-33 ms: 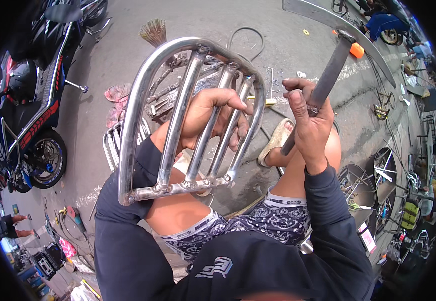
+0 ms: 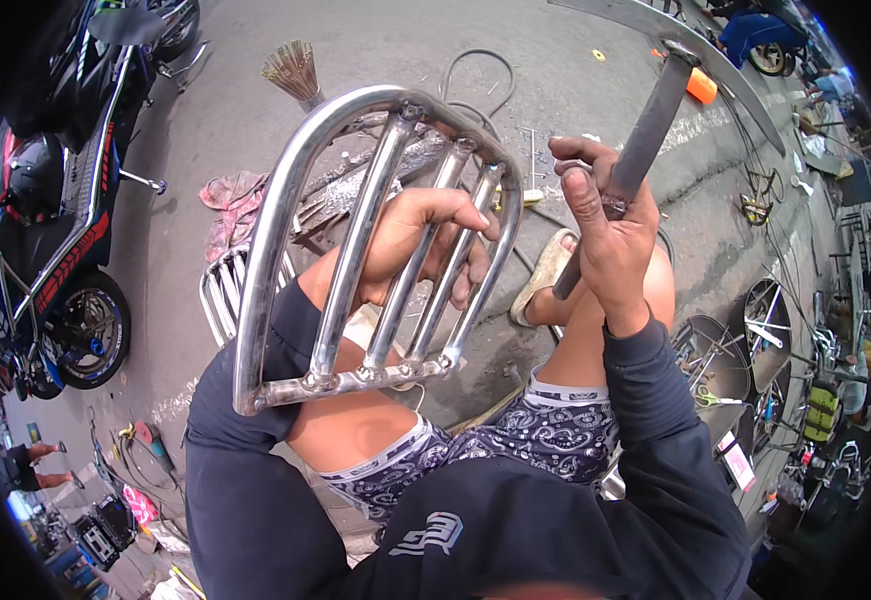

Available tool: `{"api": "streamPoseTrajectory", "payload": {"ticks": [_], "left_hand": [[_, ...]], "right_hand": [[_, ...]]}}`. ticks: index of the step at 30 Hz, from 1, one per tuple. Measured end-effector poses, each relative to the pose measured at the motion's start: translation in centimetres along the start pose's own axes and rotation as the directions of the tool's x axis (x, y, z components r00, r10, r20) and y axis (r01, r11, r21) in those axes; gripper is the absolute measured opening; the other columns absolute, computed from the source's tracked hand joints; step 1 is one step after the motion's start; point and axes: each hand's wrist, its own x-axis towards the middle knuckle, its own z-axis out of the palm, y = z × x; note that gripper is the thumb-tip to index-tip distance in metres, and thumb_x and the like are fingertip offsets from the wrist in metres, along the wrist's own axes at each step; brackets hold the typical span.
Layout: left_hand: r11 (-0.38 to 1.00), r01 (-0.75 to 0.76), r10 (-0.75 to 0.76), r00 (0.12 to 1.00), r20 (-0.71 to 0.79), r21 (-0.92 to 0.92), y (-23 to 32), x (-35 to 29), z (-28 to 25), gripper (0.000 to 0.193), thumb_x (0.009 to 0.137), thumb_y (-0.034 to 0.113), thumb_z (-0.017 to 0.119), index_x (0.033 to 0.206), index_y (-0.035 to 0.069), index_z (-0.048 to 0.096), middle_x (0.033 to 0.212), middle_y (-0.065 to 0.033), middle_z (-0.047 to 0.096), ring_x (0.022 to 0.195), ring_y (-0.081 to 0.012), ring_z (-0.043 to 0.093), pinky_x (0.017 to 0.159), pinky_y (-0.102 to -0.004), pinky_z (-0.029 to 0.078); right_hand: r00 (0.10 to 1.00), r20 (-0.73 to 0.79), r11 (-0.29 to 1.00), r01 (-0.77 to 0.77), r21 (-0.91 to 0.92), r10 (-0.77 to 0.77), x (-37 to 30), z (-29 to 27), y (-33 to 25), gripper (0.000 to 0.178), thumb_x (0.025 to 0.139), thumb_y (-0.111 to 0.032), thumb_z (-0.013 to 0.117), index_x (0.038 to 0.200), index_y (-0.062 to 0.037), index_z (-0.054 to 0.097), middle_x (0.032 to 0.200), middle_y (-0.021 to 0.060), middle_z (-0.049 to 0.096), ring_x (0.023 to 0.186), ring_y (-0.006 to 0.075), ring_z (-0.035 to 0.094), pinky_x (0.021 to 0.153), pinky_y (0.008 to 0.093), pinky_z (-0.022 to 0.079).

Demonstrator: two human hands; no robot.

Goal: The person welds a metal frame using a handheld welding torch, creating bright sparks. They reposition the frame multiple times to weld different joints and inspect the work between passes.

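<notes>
One pale emblem (image 2: 427, 535) marks the dark sweatshirt (image 2: 555, 520); left hand (image 2: 400, 235) holds a metal rack (image 2: 359, 245), right hand (image 2: 617, 245) grips a hammer (image 2: 649, 130), shifted slightly leftward in view.

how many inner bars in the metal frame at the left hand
3: left bar, middle bar and right bar, side by side within the curved outer tube; none looks hidden.

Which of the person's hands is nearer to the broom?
Left. In the picture, the left hand, at the rack, is below and right of the broom; the right hand is farther right, also lower.
</notes>
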Motion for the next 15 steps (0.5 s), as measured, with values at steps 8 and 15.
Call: {"api": "streamPoseTrajectory", "payload": {"ticks": [8,15], "left_hand": [[0.793,0.485,-0.423,0.874,-0.241,0.368,-3.3,2.2,4.7,0.042,0.098,0.046,0.073,0.11,0.006,0.073,0.084,-0.0115,0.075,0.059,-0.0174,0.07,0.049,-0.0295,0.057],[0.961,-0.089,0.07,0.994,0.08,0.263,0.3,0.6,-0.2,0.082,0.106,0.072,0.046,0.135,-0.002,0.068,0.123,-0.023,0.074,0.114,-0.0288,0.072,0.086,-0.0396,0.063]], "right_hand": [[0.922,0.368,0.91,-0.25,0.331,0.12,0.7,-0.7,0.4,0.032,0.097,-0.005,0.079,0.105,-0.0081,0.048,0.125,0.0267,0.073,0.111,0.0256,0.075,0.093,0.0349,0.064],[0.998,0.053,0.899,-0.038,0.436,0.016,2.3,-2.6,1.5,0.031,0.1,-0.008,0.077,0.108,-0.011,0.048,0.115,0.0203,0.078,0.095,0.0273,0.078,0.085,0.0372,0.065]]}}
